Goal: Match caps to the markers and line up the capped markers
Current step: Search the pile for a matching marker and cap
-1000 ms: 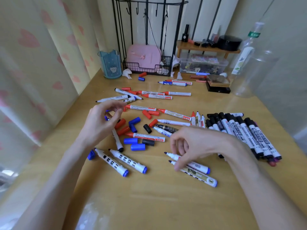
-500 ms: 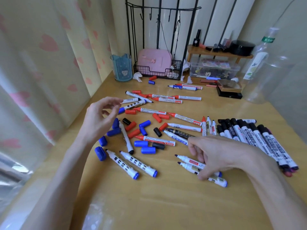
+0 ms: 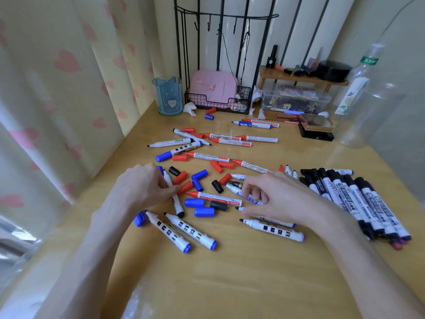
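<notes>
Two uncapped blue markers (image 3: 167, 231) are lying side by side on the tabletop (image 3: 230, 272), tips pointing far-left. Just beyond them, the left hand (image 3: 147, 187) is pinching one black-capped marker (image 3: 176, 202), long axis near-far, cap nearest. The right hand (image 3: 278, 199) is curling over further markers; whether it is gripping one cannot be determined.

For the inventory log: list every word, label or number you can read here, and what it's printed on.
"WHITEBOARD": far red marker.
"MARKER": near red marker.
"WHITEBOARD MARKER": black-capped marker in the row.
Green bottle label, other marker print: too blurred to read.
</notes>
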Demonstrator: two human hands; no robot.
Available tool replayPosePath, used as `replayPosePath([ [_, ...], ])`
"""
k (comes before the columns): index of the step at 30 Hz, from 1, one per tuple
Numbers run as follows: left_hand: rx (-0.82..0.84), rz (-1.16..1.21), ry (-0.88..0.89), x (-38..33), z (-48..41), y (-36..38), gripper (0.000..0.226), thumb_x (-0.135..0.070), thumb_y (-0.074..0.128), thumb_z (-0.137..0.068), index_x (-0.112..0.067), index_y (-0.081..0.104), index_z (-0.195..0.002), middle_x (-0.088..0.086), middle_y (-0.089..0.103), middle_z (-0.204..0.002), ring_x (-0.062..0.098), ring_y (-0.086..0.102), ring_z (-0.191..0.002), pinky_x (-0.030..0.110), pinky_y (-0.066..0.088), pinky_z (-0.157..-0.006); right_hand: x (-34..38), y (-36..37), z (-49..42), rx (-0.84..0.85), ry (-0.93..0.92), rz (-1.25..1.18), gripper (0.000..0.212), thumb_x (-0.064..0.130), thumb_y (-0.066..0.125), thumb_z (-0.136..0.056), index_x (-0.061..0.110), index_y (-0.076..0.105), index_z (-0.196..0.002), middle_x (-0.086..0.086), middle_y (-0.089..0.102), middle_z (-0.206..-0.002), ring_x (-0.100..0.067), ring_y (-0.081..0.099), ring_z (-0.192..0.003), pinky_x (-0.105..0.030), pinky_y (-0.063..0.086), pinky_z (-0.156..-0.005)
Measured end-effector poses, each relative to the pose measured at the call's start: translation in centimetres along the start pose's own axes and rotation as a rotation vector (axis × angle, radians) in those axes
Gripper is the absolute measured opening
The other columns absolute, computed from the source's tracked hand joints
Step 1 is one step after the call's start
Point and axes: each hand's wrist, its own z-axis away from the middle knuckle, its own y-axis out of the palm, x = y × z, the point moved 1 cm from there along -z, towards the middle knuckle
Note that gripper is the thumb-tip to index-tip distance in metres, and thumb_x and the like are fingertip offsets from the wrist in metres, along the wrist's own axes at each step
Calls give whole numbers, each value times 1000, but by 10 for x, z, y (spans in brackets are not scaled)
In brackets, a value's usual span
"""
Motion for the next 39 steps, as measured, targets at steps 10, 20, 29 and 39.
replayPosePath([
  [10,127,142,-36,4,-4,6,70,-83,70,-70,-14,79,-78,11,70,-72,18,53,-60,31,40,-56,39,42,-37,-189,-198,-190,23,45,75,-89,37,63,-106,15,53,-93,-8,52,-92,-40,52,-81],
  [20,219,325,-144,3,0,-2,39,-51,82,-79,-13,82,-83,3,58,-69,18,51,-64,27,40,-57,30,48,-45,-297,-133,-226,19,43,74,-90,32,67,-104,11,57,-97,-12,53,-99,-38,50,-86],
  [29,85,602,13,-5,8,-16,20,-39,79,-84,-21,72,-78,-5,69,-72,12,51,-58,27,41,-56,4,39,-45,-358,28,-204,13,38,71,-94,34,70,-107,17,54,-95,-8,48,-100,-32,45,-82],
  [39,72,753,362,-3,2,-5,11,-28,73,-97,-23,76,-107,0,78,-85,19,76,-82,41,59,-83,23,53,-71,-414,-52,43,30,49,70,-92,25,79,-107,3,53,-111,-20,38,-111,-31,39,-92],
])
